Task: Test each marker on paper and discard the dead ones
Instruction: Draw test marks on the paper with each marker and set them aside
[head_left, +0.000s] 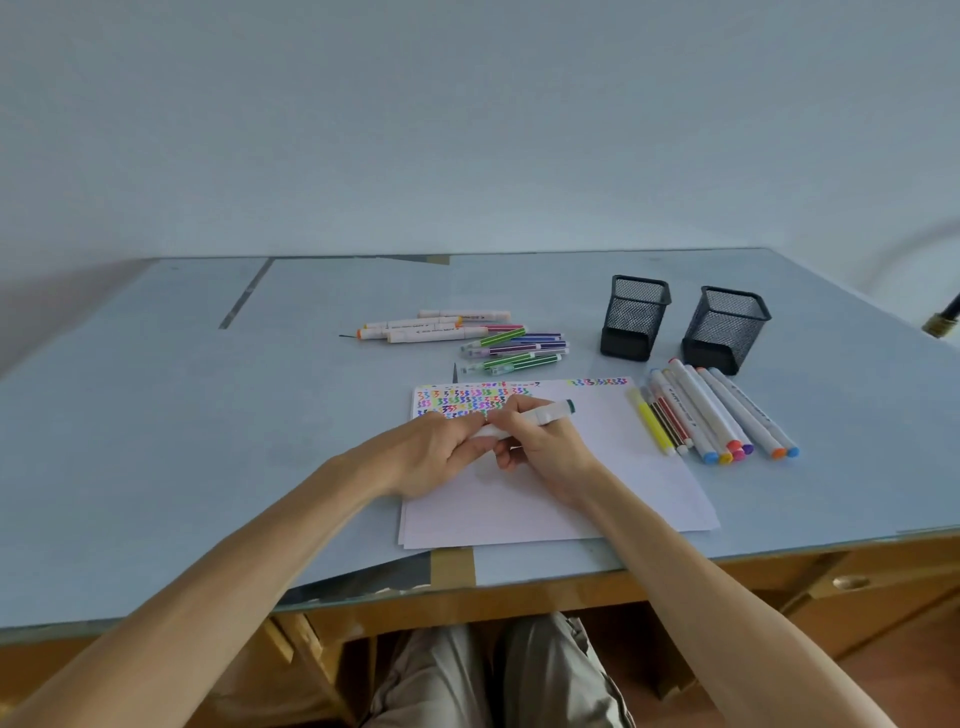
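White marker (540, 415) gripped betw both hands – left hand (436, 452), right hand (545, 447), over paper (597, 467)

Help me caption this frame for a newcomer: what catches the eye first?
Both hands meet over the white paper at the desk's near edge, left hand and right hand gripping a white marker with a green end. Rows of colourful squiggles fill the sheet's top left. Two black mesh holders stand behind a row of markers on the right.
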